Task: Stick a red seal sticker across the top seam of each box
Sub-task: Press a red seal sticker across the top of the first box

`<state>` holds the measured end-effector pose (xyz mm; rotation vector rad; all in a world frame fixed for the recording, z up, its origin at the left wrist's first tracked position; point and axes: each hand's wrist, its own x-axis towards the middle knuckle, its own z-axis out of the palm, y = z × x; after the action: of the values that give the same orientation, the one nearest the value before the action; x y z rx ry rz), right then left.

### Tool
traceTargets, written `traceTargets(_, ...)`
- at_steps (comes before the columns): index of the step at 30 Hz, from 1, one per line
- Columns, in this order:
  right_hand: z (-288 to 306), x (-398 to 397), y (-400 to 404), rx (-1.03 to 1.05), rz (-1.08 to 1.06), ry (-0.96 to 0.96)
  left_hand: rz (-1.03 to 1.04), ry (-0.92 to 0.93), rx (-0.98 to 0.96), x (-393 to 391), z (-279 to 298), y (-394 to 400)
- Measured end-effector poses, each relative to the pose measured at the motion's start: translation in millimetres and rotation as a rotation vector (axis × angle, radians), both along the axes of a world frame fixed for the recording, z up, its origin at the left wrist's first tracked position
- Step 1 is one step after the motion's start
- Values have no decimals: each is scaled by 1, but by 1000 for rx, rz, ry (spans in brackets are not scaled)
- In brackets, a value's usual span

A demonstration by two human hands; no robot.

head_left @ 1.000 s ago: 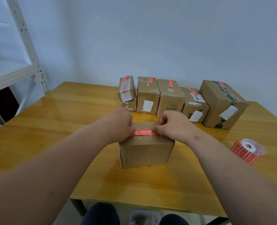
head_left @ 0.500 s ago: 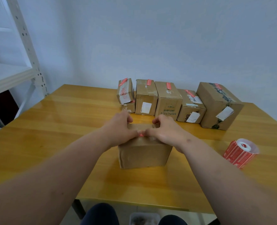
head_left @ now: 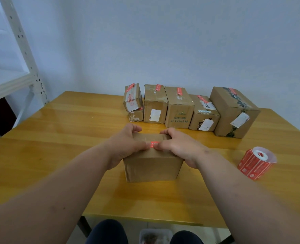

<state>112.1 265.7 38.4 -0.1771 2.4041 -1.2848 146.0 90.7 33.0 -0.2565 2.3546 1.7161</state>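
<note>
While both hands bear on the near box [head_left: 151,166], only a short piece of the red seal sticker [head_left: 154,144] shows between the two thumb tips on the box top. Left hand [head_left: 126,145] sits at 9 o'clock of the sticker, right hand [head_left: 179,147] at 3 o'clock. Each grip: thumb laid along the top pressing the sticker down, fingers curled over the far top edge of the box, so both hands hold the box.

Sticker long axis runs 9 to 3 o'clock, flat on the top near its front edge; both ends are hidden under the thumbs. Box stands upright on the desk [head_left: 57,138], about centre, front face toward the camera. I cannot tell where the seam runs under the hands.

Compared with 1.0 s ago: the thumbs have closed inward from the sticker's ends toward its middle, so far less red is visible now. Versus 0.5 s ago, nearly the same pose, with slightly more red showing.

At 12 o'clock of the near box, a row of sealed boxes [head_left: 179,108] stands by the wall, each with a red strip on top. Sticker roll [head_left: 256,162] lies on its side at 3 o'clock, well apart from the right hand. White shelf rack [head_left: 22,50] at 10 o'clock, off the desk.
</note>
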Motion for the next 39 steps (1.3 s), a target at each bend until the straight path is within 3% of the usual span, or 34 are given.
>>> traceTargets(7, 1, -2, 5, -120, -14, -106, 12, -41, 134, -2, 0, -3)
traceTargets(12, -1, -2, -4, 110, 0, 21, 66, -16, -11, -5, -3, 3)
traceTargets(18, 1, -1, 1, -111, -32, -107, 55, -47, 194, -5, -3, -5)
traceTargets(22, 0, -3, -2, -42, -58, -44, 76, -16, 150, -5, -6, -1)
traceTargets(27, 1, -2, 5, -263, -118, -169, 53, -30, 256, -4, -6, -7)
traceTargets(31, 0, -1, 3, -148, -47, -117, 0, -40, 235, -1, -5, -8)
traceTargets(36, 1, -1, 7, -270, -70, -200, -3, -77, 323, 1, -4, -13)
traceTargets(39, 0, -1, 3, -177, -33, -140, 9, -100, 306, 3, -7, -11)
